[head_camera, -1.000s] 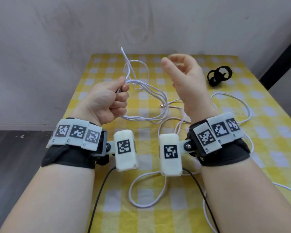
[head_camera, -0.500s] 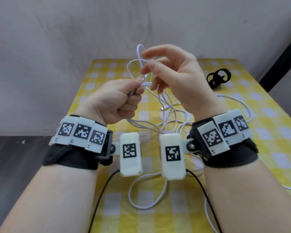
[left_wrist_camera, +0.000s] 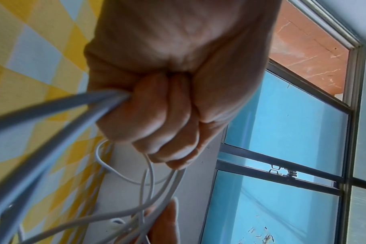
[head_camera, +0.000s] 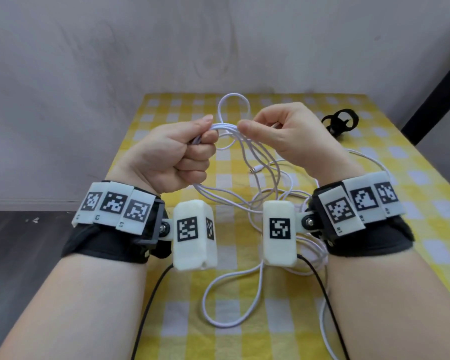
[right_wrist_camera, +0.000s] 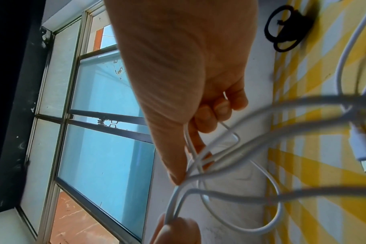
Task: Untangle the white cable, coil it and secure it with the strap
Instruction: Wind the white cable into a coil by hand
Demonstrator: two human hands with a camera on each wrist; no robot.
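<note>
A thin white cable (head_camera: 264,162) hangs in tangled loops between my two raised hands, and the rest trails over the table. My left hand (head_camera: 182,152) is a fist gripping a bundle of strands (left_wrist_camera: 107,102). My right hand (head_camera: 278,133) pinches strands (right_wrist_camera: 196,151) a short way to the right of the left fist. One small loop (head_camera: 233,110) sticks up between the hands. A plug end (head_camera: 255,169) lies on the cloth below; the right wrist view shows a plug (right_wrist_camera: 364,151) too. The black strap (head_camera: 340,123) lies curled at the far right of the table.
The table wears a yellow and white checked cloth (head_camera: 374,178) and stands against a pale wall (head_camera: 218,48). More white cable (head_camera: 231,307) loops near the front edge between my forearms. Black leads (head_camera: 151,307) run from the wrist cameras. Dark floor (head_camera: 24,242) lies left.
My right hand came across to the cable and took hold of strands beside the left fist, then dropped to the fist's level. The loop above the hands grew rounder.
</note>
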